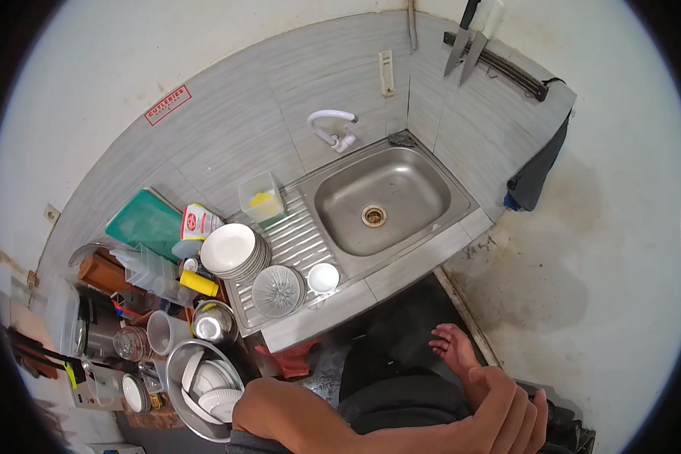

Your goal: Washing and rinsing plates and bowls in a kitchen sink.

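Note:
My left arm reaches across the bottom of the head view from the left, and my left hand (508,406) overlaps my right forearm; whether it grips the forearm cannot be told. My right hand (454,347) is just above it, fingers apart and slightly bent, holding nothing. Up and left of both hands is a stainless steel sink (411,218) with a white faucet (332,116). On its ribbed drainboard (301,230) stand a stack of white bowls (230,248), ribbed bowls (277,290), a small white bowl (323,278) and a plastic container (261,196) holding something yellow.
A large metal basin (176,371) of white dishes lies left of my left arm. Beyond it are a metal bowl (213,323), plastic containers (167,333) and a green cutting board (144,221). Two knives (471,54) hang on a wall rack (511,71); a dark cloth (536,170) hangs at right.

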A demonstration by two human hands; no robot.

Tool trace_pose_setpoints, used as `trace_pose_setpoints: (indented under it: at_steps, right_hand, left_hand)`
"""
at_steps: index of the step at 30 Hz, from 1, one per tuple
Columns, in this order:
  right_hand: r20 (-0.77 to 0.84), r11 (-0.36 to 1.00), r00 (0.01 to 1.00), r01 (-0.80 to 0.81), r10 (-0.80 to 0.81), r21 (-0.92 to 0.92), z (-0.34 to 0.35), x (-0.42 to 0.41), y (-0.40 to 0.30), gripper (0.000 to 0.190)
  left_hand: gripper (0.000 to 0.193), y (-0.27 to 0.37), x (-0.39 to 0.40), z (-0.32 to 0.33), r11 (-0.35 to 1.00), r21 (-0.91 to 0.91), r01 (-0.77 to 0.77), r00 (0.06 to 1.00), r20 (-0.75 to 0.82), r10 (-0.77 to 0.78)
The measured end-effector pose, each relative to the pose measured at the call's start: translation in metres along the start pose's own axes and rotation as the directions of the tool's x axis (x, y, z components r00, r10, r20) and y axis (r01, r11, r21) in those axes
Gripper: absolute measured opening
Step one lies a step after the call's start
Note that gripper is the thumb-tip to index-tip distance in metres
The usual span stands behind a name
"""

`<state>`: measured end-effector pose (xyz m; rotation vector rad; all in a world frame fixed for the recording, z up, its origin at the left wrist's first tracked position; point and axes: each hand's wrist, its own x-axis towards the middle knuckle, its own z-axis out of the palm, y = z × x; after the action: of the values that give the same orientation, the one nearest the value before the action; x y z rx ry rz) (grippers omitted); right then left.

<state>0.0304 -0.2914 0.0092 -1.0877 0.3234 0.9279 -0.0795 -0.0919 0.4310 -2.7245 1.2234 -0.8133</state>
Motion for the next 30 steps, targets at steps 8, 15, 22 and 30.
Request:
trace_pose_setpoints:
  at_steps: [8,15,22,30]
  right_hand:
    - [0.002,0.998,0.999,0.051,-0.051,-0.048,0.057,0.033,-0.021,0.030]
    - [-0.040,0.986,0.999,0.010,-0.017,-0.164,0.100,0.066,-0.035,0.026]
    - [-0.025,0.984,0.997,-0.083,0.080,-0.158,0.108,0.088,-0.022,0.024]
    - [-0.040,0.901,0.970,-0.237,0.239,-0.365,0.137,0.123,-0.002,0.026]
  left_hand:
    - [0.033,-0.055,-0.040,-0.004,0.999,-0.040,0.000,0.996,-0.094,-0.004]
    - [0.029,-0.084,-0.118,0.064,0.882,-0.471,0.012,0.929,-0.322,-0.184]
    - [0.034,-0.038,-0.282,0.249,-0.773,-0.065,-0.632,0.662,0.473,-0.581]
    - [0.047,0.074,-0.388,0.312,-0.230,0.304,-0.925,0.380,0.779,-0.500]
